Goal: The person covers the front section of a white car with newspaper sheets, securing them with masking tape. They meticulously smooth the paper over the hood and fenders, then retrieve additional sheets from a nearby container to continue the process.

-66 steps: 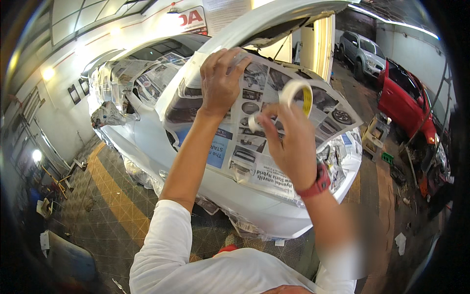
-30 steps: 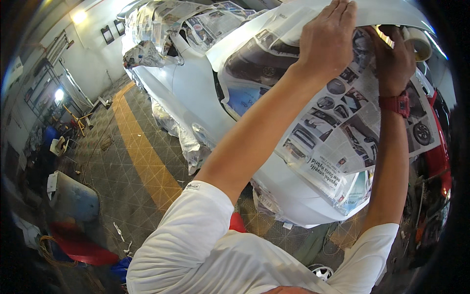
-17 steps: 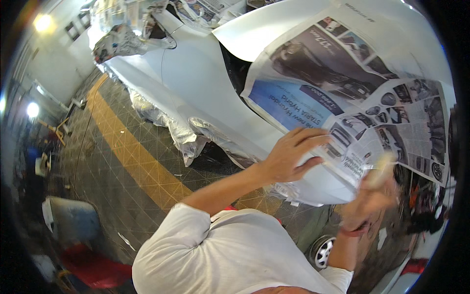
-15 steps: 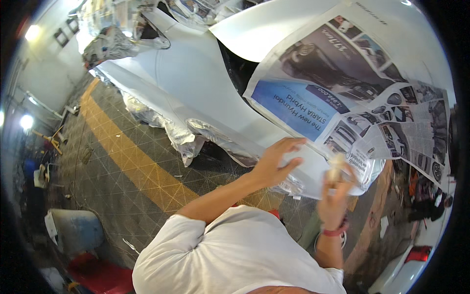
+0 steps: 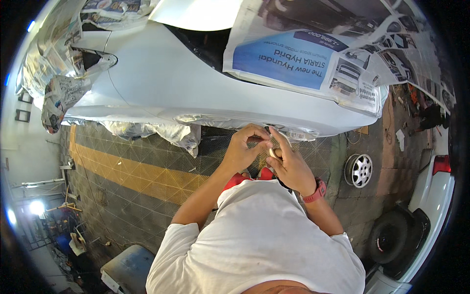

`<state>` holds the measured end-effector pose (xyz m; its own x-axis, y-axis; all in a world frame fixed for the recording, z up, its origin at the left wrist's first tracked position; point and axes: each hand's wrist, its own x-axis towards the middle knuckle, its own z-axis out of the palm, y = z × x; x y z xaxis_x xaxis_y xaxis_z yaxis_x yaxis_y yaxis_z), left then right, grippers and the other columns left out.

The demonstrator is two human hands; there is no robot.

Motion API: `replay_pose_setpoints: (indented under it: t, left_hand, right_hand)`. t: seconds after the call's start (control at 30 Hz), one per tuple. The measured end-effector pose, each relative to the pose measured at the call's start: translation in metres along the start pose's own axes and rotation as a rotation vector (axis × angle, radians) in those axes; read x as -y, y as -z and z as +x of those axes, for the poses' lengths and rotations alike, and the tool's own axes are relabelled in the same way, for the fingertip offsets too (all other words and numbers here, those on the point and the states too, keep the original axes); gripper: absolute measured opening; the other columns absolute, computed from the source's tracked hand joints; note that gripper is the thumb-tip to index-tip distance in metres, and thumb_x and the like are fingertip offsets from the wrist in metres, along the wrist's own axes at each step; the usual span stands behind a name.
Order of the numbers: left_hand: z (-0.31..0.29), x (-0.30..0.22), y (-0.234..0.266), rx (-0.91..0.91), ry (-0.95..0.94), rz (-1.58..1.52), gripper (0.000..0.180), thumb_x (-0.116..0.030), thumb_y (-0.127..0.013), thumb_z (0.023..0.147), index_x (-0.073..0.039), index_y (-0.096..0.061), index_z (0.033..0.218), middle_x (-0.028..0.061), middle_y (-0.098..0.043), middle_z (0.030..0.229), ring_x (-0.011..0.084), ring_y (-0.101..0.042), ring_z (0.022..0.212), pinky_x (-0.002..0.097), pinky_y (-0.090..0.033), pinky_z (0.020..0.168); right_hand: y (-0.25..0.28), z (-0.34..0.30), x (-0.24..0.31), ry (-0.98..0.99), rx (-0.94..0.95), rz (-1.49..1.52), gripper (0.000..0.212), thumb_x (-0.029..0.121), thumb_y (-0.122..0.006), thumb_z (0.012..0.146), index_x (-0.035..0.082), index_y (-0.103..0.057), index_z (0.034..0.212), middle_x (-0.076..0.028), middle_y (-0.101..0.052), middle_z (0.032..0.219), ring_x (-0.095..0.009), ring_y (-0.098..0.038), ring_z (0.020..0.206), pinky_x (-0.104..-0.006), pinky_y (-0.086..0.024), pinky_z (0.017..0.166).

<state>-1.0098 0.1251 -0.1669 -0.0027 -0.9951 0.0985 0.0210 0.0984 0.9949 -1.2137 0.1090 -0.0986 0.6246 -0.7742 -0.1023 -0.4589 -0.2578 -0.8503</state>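
My right hand is closed around a roll of pale masking tape, its fingers hiding most of it. My left hand meets it from the other side, thumb and forefinger pinched at the tape; any loose end is too small to make out. Both hands are in front of my chest, just short of the white car body. A printed newspaper sheet covers the car's right part, beyond my hands.
Crumpled masking film hangs along the car's lower edge above the tiled floor. A wheel rim lies to the right, near a white vehicle with a spare wheel. A blue-grey container stands at lower left.
My hands have left the newspaper's lower edge and come together in front of my chest. My left fingers now meet the tape roll in my right hand. The view has turned.
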Motion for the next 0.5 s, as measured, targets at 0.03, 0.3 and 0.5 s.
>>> replay_pose_setpoints:
  t: [0.03,0.3,0.5]
  left_hand:
    - [-0.002,0.0,0.0,-0.028,-0.009,0.013,0.015,-0.001,-0.08,0.09,0.0,-0.073,0.103,0.0101,-0.072,0.112,0.0195,-0.071,0.099,0.0328,-0.06,0.086]
    - [0.041,-0.053,0.052,-0.326,-0.174,0.671,0.005,-0.001,-0.079,0.09,-0.002,-0.075,0.093,0.0086,-0.077,0.087,0.0187,-0.07,0.077,0.0328,-0.056,0.076]
    - [0.108,-0.078,0.093,-0.229,-0.437,0.892,0.007,-0.007,-0.084,0.088,-0.005,-0.079,0.092,0.0073,-0.076,0.082,0.0183,-0.068,0.072,0.0332,-0.054,0.069]
  right_hand:
    - [0.0,-0.002,0.002,-0.039,0.018,0.094,0.076,0.014,-0.065,0.104,0.011,-0.025,0.169,-0.012,-0.064,0.075,-0.031,-0.062,0.069,-0.0406,-0.05,0.073]
    - [0.015,0.023,-0.05,-0.089,-0.117,-0.173,0.027,0.021,-0.061,0.107,0.011,-0.059,0.132,-0.015,-0.07,0.074,-0.038,-0.07,0.068,-0.0454,-0.053,0.063]
    - [0.045,0.084,-0.009,0.043,-0.638,-0.543,0.013,0.023,-0.068,0.099,0.011,-0.065,0.102,-0.017,-0.069,0.072,-0.041,-0.069,0.068,-0.0533,-0.053,0.061]
